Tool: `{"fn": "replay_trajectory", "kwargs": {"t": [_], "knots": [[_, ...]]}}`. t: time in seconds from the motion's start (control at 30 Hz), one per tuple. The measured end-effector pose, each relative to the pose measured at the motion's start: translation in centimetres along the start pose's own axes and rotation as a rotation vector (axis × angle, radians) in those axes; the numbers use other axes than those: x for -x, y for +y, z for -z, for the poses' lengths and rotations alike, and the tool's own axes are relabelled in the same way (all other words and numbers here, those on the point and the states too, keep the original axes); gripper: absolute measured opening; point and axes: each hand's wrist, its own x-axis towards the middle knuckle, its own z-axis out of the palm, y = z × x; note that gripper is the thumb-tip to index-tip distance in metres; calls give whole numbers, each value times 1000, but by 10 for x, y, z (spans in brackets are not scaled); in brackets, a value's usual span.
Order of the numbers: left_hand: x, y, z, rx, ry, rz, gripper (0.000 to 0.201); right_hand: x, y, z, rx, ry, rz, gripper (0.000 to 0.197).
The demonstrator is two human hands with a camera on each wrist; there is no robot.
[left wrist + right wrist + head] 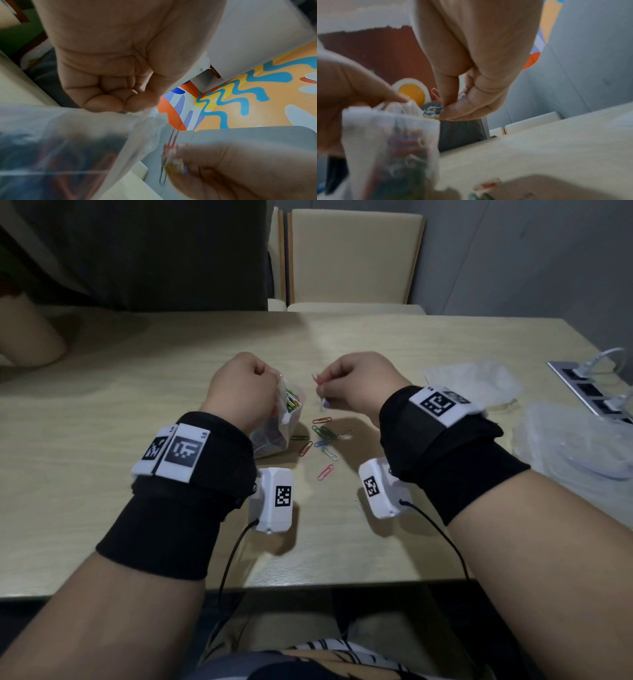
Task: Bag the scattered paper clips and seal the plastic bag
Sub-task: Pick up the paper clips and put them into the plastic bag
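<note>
**Clips held just beside the bag mouth**

The right hand point(359, 381) pinches a small bunch of paper clips point(320, 392) between thumb and fingertips; the right wrist view shows a pink loop sticking up and blue-and-yellow ones at the fingertips. The left hand point(239, 388) is curled round the upper edge of the plastic bag point(277, 422), holding its mouth up and turned towards the right hand. The bag sits on the bench point(137, 405) directly under the left hand, already holding a good pile of coloured clips.

The next move turns on a short gap: the pinched clips hang just to the right of the bag mouth, at roughly its height and apart from it. The right hand is the one to cross it, moving leftwards over the rim.

More loose clips point(322, 440) lie on the bench between the two wrists, nearer the person than the bag, with their long axes pointing every way; the right hand looks the nearer to them.

How wide the mouth stands open is hard to tell: the left hand covers part of the rim, and both wrist views are blurred. The count of pinched clips cannot be made out, and the bag's seal strip is not visible.
</note>
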Motion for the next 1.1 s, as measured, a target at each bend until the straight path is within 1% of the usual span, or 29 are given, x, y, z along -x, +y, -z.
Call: {"fn": "replay_trajectory", "kwargs": {"t": [0.03, 0.1, 0.17, 0.2, 0.23, 0.3, 0.37, 0.47, 0.6, 0.63, 0.7, 0.77, 0.8, 0.83, 0.87, 0.93, 1.0, 1.07, 1.1], "knots": [[0, 0, 0, -2, -4, 3, 20, 1, -5, -1, -136, -17, -6, 22], [2, 1, -1, -8, -16, 0, 18, 4, -15, -6, -313, -54, -21, 20], [3, 2, -1, -10, -26, -7, 18, 5, -21, -13, -347, -90, -37, 19], [4, 3, 0, -4, -25, -6, 18, 5, -22, -16, -321, -106, -46, 19], [6, 4, 0, 5, -25, 1, 17, 5, -23, -20, -280, -116, -49, 20], [7, 4, 3, 15, -14, 9, 13, 3, -23, -24, -94, -105, -12, 19], [6, 3, 4, 4, -11, 7, 11, 5, -27, -24, 114, -105, 37, 9], [5, 2, 5, 6, -2, 4, 14, 9, -34, -22, 309, -153, 85, 23], [8, 3, 4, 20, 7, 2, 18, 18, -44, -21, 667, -190, 210, 36], [8, 3, 4, 29, 7, 6, 19, 20, -45, -19, 706, -183, 228, 39], [8, 3, 5, 27, 3, 16, 19, 22, -43, -15, 707, -145, 232, 39], [7, 1, 6, 4, 11, 13, 18, 26, -36, -9, 694, -71, 225, 33], [6, 0, 6, -4, 18, 13, 18, 28, -31, -5, 730, -59, 210, 28], [6, 0, 7, -7, 22, 13, 19, 30, -25, -3, 804, -81, 179, 24], [5, 0, 7, -13, 21, 17, 20, 33, -18, 0, 905, -126, 130, 23], [6, 1, 6, -20, 17, 22, 21, 42, -4, 5, 1120, -242, -35, 25], [7, 2, 4, -21, 8, 23, 21, 52, 5, 8, 1306, -351, -156, 21], [9, 3, 3, -22, -4, 28, 19, 57, 13, 8, 1415, -454, -220, 20], [10, 3, 2, -23, -8, 27, 18, 57, 17, 7, 1416, -495, -267, 20]]}}
